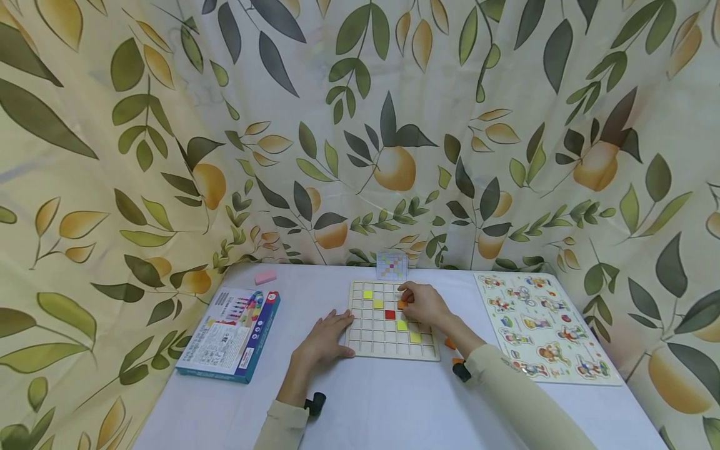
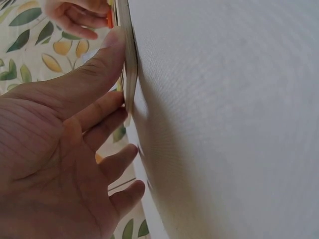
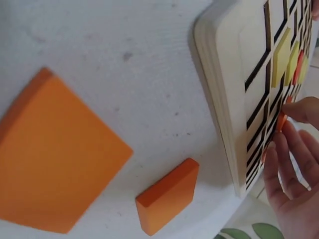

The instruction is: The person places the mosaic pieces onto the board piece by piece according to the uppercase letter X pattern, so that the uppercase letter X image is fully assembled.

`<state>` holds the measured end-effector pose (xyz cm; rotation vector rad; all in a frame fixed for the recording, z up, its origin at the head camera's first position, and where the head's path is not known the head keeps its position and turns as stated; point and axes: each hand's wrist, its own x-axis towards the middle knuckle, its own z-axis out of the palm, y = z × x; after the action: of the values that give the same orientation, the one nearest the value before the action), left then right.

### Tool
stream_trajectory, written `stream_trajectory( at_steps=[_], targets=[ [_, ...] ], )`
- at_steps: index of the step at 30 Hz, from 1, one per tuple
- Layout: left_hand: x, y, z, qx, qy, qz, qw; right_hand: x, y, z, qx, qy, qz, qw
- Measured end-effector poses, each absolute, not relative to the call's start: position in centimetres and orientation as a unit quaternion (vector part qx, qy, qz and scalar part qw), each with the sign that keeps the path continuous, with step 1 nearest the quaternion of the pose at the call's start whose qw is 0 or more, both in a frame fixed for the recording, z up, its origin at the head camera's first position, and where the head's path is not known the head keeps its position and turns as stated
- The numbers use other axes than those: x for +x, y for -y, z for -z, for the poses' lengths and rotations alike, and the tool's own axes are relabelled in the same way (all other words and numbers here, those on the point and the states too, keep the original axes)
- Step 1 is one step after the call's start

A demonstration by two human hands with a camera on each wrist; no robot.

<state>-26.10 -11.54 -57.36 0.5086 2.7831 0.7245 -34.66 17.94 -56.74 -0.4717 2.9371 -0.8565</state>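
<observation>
Sleeved forearms are seen lowest in the head view, with the hands ahead of them on a white table (image 1: 371, 400).

Item 1: orange tile (image 1: 402, 304), pinched between the curled fingers of the right hand (image 1: 423, 304) over the upper right part of the wooden grid board (image 1: 392, 320).

Item 2: grid board, laid flat at the table's middle; four yellow tiles and one red tile (image 1: 390, 314) are seated in its cells.

Item 3: left hand (image 1: 326, 337), laid flat with fingers straight and spread, fingertips pressed against the board's left edge; nothing is gripped.

Item 4: loose orange tiles (image 3: 167, 201), lying on the table just beside the board's right edge.

Item 5: pattern card (image 1: 391, 266), propped upright behind the board.

Item 6: blue game box (image 1: 229, 334), lying to the left.

Item 7: pink block (image 1: 265, 277), beyond the box.

Item 8: picture puzzle board (image 1: 542, 325), lying to the right.
</observation>
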Motion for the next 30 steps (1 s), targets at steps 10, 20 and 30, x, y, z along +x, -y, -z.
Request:
stream_trajectory(
  at_steps=[10, 20, 30],
  targets=[
    [-26.2, 11.5, 57.9, 0.172, -0.948, -0.245, 0.110, -34.4, -17.9, 56.6, -0.160, -0.942, 0.294, 0.027],
    [-26.2, 11.3, 57.7, 0.170, -0.949, -0.242, 0.112, -33.9, -18.9, 56.1, -0.153, -0.946, 0.286, 0.028],
    [-26.0, 11.5, 56.8, 0.175, -0.946, -0.244, 0.125, -30.5, -21.6, 55.1, -0.126, -0.950, 0.284, -0.003]
  ],
)
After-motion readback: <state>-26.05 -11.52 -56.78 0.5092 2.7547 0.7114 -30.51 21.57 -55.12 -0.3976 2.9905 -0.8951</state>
